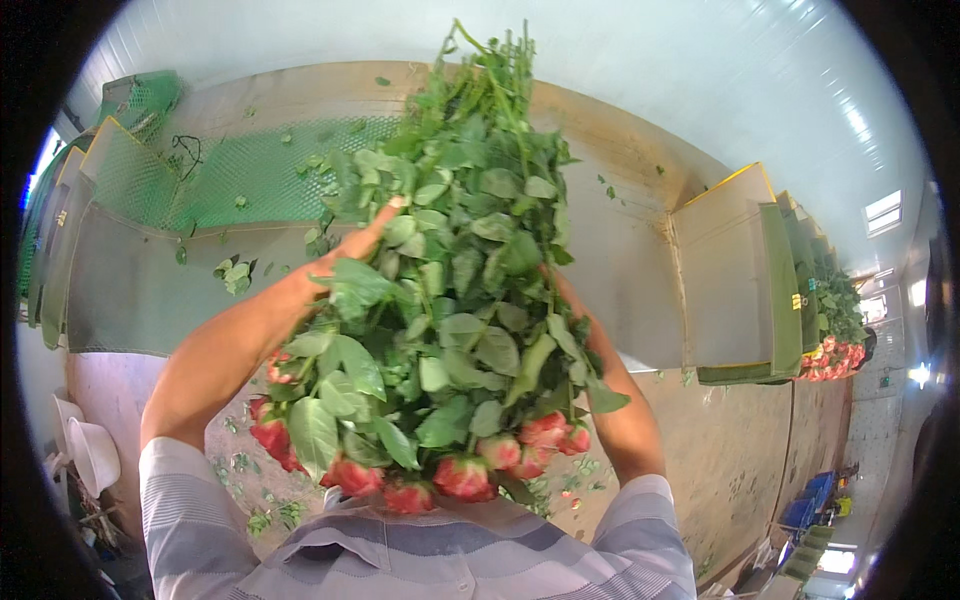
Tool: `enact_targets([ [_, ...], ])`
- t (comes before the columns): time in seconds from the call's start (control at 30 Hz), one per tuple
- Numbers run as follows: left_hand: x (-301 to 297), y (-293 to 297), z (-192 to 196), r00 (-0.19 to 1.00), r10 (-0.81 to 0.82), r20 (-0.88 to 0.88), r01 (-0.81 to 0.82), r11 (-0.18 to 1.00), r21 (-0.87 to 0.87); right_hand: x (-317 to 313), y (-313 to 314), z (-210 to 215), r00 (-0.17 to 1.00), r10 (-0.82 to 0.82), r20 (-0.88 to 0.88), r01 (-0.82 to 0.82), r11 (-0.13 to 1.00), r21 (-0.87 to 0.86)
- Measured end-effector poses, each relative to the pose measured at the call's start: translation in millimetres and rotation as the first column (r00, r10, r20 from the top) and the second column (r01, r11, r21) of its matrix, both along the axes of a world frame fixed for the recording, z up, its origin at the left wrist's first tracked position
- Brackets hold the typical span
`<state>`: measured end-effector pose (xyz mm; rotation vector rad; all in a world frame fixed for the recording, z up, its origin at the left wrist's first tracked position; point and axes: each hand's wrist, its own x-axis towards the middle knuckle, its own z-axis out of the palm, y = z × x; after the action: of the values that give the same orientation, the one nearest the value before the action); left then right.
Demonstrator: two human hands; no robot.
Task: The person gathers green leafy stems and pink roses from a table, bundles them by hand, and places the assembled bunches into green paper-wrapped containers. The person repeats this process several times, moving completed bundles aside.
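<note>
A large bunch of roses (470,270) fills the middle of the head view, leafy stems pointing away from me and red-pink blooms (465,480) near my chest. My left hand (383,218) is closed on its left side; a fingertip shows among the leaves and the other fingers are hidden. Along the right side, my right forearm (622,405) reaches up against the foliage. Leaves cover my right hand, so its fingers do not show. Bare stem ends (510,55) stick out at the far end, above the worktable (620,290).
Green netting (270,175) with loose leaves lies on the table's far left. An upright divider (725,270) stands at the right, beside more wrapped roses (832,355). White basins (93,455) sit at the lower left. Fallen leaves (275,515) litter the floor around me.
</note>
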<state>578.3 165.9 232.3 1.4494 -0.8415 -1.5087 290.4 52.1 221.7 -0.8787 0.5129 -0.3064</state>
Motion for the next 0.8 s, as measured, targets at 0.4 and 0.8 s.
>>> enact_targets([
  [0.4, -190.2, -215.5, -109.3, 0.963, -0.053, -0.263, 0.087, 0.989, 0.120, -209.4, -125.8, 19.2, 0.926, -0.180, -0.333, 0.189, 0.982, -0.005],
  [0.8, -242.9, -253.7, -132.5, 0.967, -0.151, 0.205, 0.091, 0.958, 0.273, -236.2, -182.5, 5.3, 0.868, -0.254, -0.427, 0.287, 0.958, 0.014],
])
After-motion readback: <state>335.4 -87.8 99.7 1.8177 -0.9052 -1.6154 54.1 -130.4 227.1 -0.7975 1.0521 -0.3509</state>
